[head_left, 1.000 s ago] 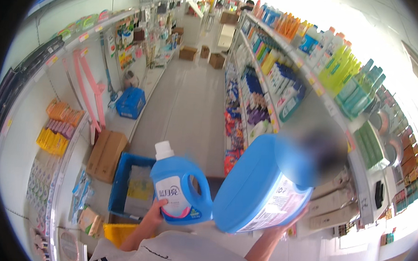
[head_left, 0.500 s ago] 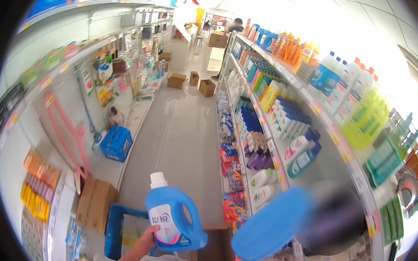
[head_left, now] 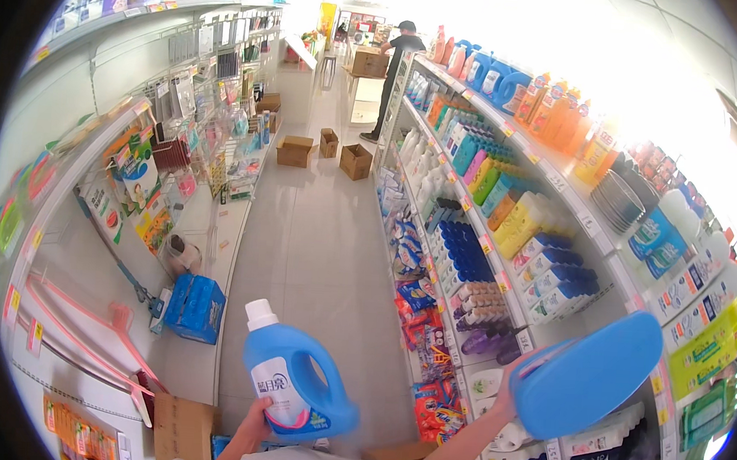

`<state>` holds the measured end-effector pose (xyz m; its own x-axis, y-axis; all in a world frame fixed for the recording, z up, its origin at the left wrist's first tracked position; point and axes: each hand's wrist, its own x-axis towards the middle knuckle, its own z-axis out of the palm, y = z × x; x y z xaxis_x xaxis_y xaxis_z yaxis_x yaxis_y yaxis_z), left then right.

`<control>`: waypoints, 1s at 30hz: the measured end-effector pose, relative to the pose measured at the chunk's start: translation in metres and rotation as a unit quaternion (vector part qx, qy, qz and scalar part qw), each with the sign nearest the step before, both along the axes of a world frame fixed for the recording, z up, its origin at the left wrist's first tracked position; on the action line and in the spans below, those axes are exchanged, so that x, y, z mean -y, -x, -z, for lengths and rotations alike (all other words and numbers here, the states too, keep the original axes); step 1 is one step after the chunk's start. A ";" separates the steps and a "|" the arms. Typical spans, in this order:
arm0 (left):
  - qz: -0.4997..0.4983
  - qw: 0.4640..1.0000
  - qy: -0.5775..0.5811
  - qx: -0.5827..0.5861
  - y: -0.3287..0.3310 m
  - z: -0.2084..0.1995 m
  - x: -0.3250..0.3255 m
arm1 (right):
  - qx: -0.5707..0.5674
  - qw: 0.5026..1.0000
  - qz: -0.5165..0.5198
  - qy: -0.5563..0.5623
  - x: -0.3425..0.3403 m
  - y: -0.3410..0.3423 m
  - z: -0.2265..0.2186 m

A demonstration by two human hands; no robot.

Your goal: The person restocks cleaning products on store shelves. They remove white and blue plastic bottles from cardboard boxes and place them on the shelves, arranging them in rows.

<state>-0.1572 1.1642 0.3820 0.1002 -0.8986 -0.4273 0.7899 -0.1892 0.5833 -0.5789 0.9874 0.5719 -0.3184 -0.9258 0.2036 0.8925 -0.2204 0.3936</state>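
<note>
My left hand [head_left: 257,421] grips a blue detergent jug with a white cap [head_left: 296,380] from below, holding it upright in front of me. My right hand [head_left: 506,396] holds a second, larger blue jug [head_left: 583,376], tipped on its side and raised toward the right-hand shelving [head_left: 558,170]. That hand is mostly hidden behind the jug. The shelves beside it carry rows of blue, white, yellow and orange bottles.
A store aisle with a pale tiled floor [head_left: 316,252] runs ahead. Several cardboard boxes [head_left: 355,161] sit on the floor farther up. A person in dark clothes [head_left: 398,67] stands at the far end. A blue pack [head_left: 196,307] lies low left, below racks of hanging goods.
The view has tilted up along the aisle. The large jug in my right hand has swung out from in front of me to the right, toward the shelf. The left jug stays held.
</note>
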 end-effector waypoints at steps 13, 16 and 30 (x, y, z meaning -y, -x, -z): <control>-0.126 0.985 0.110 0.051 -0.080 0.017 0.144 | -0.055 0.991 0.120 0.011 0.190 -0.048 -0.061; -0.125 0.984 0.121 0.036 -0.098 0.026 0.229 | -0.121 0.969 0.212 -0.037 0.246 -0.061 -0.064; -0.226 0.961 0.157 0.019 -0.236 0.058 0.558 | -0.296 0.801 0.471 -0.221 0.600 -0.189 -0.096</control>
<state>0.0788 0.6064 0.3241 0.5202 -0.8441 -0.1300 0.7273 0.3581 0.5855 -0.3902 0.3870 0.6683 -0.8864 -0.3559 0.2959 0.2509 -0.9067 -0.3389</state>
